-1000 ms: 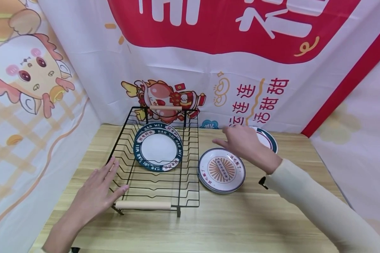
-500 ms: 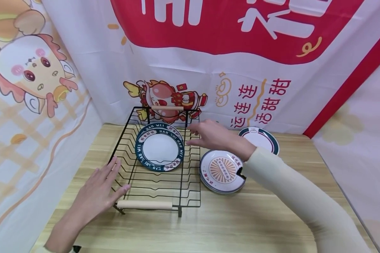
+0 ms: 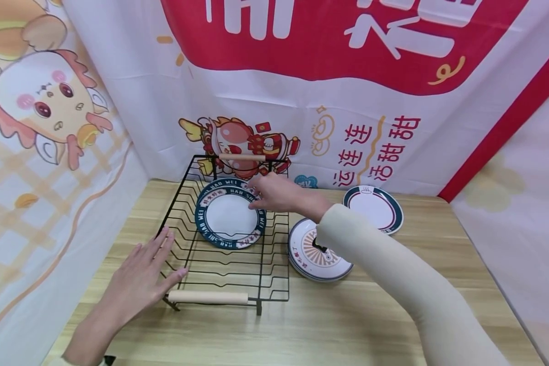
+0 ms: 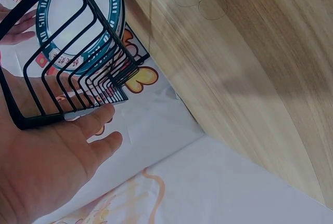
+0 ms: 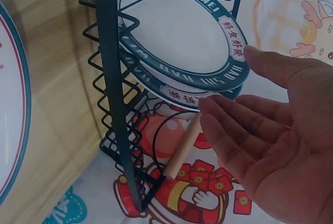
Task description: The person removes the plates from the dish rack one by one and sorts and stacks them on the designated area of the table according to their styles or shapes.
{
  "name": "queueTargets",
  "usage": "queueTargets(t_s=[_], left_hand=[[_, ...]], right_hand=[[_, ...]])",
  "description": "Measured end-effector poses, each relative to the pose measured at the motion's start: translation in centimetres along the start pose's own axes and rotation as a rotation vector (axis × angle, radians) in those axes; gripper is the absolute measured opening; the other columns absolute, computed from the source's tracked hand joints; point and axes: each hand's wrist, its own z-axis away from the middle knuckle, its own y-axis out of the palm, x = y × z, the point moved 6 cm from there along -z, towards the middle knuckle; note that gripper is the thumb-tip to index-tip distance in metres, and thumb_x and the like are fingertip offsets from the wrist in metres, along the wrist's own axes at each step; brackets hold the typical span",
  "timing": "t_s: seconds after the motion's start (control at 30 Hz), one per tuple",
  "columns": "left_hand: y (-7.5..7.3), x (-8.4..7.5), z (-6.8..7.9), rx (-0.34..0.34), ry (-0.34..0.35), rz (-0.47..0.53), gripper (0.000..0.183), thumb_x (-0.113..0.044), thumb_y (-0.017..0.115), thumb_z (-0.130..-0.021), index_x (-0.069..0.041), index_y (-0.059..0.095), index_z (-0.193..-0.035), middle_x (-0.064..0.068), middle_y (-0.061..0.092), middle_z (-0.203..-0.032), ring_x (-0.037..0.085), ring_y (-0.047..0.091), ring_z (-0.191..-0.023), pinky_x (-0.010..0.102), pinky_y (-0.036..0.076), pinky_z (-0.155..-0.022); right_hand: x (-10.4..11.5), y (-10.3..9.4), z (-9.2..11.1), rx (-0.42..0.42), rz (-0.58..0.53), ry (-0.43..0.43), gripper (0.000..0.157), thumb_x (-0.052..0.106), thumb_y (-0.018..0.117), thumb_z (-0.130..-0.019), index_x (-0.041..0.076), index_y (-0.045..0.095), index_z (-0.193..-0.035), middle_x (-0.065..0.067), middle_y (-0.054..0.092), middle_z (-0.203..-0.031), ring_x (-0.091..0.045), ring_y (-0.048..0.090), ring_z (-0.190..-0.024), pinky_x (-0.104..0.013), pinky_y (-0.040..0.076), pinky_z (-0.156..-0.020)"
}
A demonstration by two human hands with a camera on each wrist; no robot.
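Two white plates with green lettered rims stand leaning in a black wire dish rack (image 3: 208, 297): the front plate (image 3: 229, 216) overlaps the rear plate (image 3: 223, 182). My right hand (image 3: 279, 193) is at their upper right edge in the head view. In the right wrist view its thumb (image 5: 268, 65) is at the front plate's rim, and its fingers (image 5: 234, 130) are loosely bent beside the rear plate; contact is hard to tell. My left hand (image 3: 139, 277) rests against the rack's left side, fingers extended, as the left wrist view (image 4: 52, 156) also shows.
Right of the rack sits a stack of white plates (image 3: 302, 249) with an orange sunburst print, partly hidden by my right sleeve. Behind it lies another green-rimmed plate (image 3: 372, 208). Printed cloth walls (image 3: 265, 96) enclose the wooden table (image 3: 329, 320).
My right hand has moved left from above the plates on the table to the edge of the plates in the rack. The left hand stays at the rack.
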Motion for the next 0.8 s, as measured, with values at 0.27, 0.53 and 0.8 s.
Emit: queueTargets(t_s=[0.27,0.53,0.8], left_hand=[[-0.1,-0.2,0.1,-0.011,0.004,-0.002,0.091,-0.058,0.054,-0.106,0.001,0.021,-0.167,0.019,0.013,-0.176,0.051,0.028,-0.154,0.046,-0.005,-0.133],[-0.2,-0.2,0.1,-0.017,0.001,0.008,0.091,-0.058,0.054,-0.106,0.002,0.022,-0.167,0.021,0.016,-0.175,0.051,0.029,-0.154,0.046,-0.005,-0.133],[-0.2,-0.3,0.1,0.003,-0.009,0.023,0.091,-0.058,0.053,-0.106,0.001,0.020,-0.167,0.020,0.013,-0.176,0.051,0.028,-0.155,0.049,0.000,-0.133]], right_hand=[[0.0,1.1,-1.5,0.036,0.056,-0.027,0.047,0.029,0.079,-0.098,0.008,0.068,-0.139,-0.010,0.075,-0.120,-0.021,0.072,-0.099,-0.032,0.061,-0.086],[-0.6,2.4,-3.0,0.110,0.052,0.056,0.065,0.036,0.076,-0.100,0.007,0.054,-0.155,-0.012,0.062,-0.150,-0.024,0.067,-0.123,-0.039,0.054,-0.110],[-1.3,3.6,-4.1,0.122,0.027,0.125,0.072,0.036,0.072,-0.103,0.005,0.043,-0.161,-0.012,0.048,-0.163,-0.029,0.049,-0.149,-0.043,0.040,-0.124]])
